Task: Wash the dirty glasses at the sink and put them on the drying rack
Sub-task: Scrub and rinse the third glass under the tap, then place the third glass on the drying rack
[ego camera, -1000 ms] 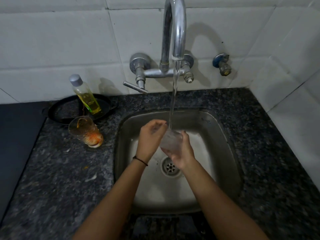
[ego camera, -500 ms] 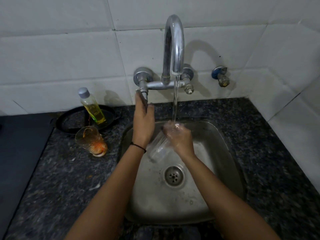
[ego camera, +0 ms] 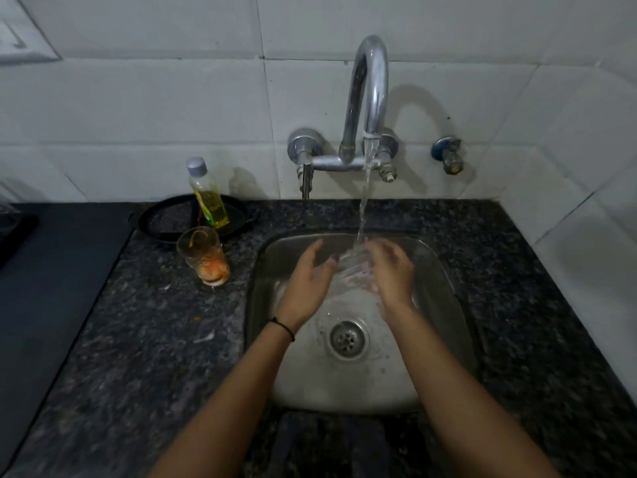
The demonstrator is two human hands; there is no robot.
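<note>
A clear glass (ego camera: pixel 353 267) is under the running water from the faucet (ego camera: pixel 369 98), over the steel sink (ego camera: pixel 262 270). My right hand (ego camera: pixel 391 274) grips the glass from the right, fingers curled over it. At its left side is my left hand (ego camera: pixel 308 281), fingers fairly straight and fingertips touching it. The glass is blurred and partly hidden by both hands. A second glass (ego camera: pixel 203 258), dirty with orange residue, stands upright on the granite counter (ego camera: pixel 144 339) left of the sink.
A bottle of yellow liquid (ego camera: pixel 208 196) stands in a black pan (ego camera: pixel 165 219) behind the dirty glass. The tap lever (ego camera: pixel 305 182) hangs left of the spout. A drain (ego camera: pixel 348 338) sits mid-sink. A dark surface (ego camera: pixel 51 288) lies at the far left.
My left hand has come down from the tap lever to the side of the glass. The right hand has shifted the glass under the stream. The water keeps running.
</note>
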